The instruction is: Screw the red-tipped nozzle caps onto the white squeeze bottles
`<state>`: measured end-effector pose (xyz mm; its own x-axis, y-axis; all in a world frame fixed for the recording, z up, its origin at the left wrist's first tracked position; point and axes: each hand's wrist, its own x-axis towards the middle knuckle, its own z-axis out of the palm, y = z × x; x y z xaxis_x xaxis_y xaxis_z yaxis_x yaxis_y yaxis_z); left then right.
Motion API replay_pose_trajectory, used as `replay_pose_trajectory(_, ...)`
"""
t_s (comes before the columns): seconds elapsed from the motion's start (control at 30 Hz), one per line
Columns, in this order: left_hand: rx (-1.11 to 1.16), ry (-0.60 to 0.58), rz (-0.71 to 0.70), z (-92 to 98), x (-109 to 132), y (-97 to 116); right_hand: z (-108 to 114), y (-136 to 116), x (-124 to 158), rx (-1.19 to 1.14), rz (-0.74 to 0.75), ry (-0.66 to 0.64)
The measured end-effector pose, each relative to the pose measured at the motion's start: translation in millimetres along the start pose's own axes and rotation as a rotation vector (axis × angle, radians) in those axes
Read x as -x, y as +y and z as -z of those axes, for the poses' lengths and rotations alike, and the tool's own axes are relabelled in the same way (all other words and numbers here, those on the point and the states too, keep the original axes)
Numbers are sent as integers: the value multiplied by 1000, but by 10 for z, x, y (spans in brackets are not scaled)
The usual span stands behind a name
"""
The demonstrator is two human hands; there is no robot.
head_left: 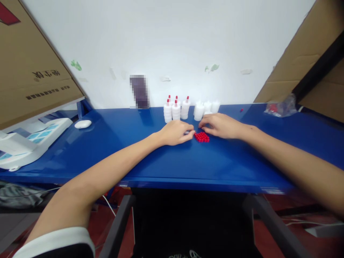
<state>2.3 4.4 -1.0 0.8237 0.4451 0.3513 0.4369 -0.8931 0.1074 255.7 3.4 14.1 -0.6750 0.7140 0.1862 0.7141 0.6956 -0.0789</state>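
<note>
Left hand (176,132) is curled, with its thumb and finger close together at the left edge of the red caps (202,137); I cannot tell if it pinches one. Right hand (219,125) bends its fingers down just behind the caps, and what it may hold is hidden. The caps lie in a tight, flat patch on the blue counter (166,165), between the two hands. Soft, low pushes should work best, since such small bits could roll apart. Keep both hands clear of the bottles with tips (176,112) and the plain bottles (199,112) behind, as a bump might tip them over.
</note>
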Motion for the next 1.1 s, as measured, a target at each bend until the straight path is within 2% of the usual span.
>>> replay_pose_trajectory(0.17,8,2,-4,-3,0,-5,-5,-11,-6,-15,-11,10)
replay_pose_trajectory(0.4,7,-3,0,4,4,-5,15,-29,-1,-109,-108,36)
replay_pose_trajectory(0.77,10,2,-5,1,2,-3,-38,-5,-20,-100,19,69)
replay_pose_trajectory(1.1,-6,-3,-9,13,-3,8,-4,-73,8,-239,-69,74)
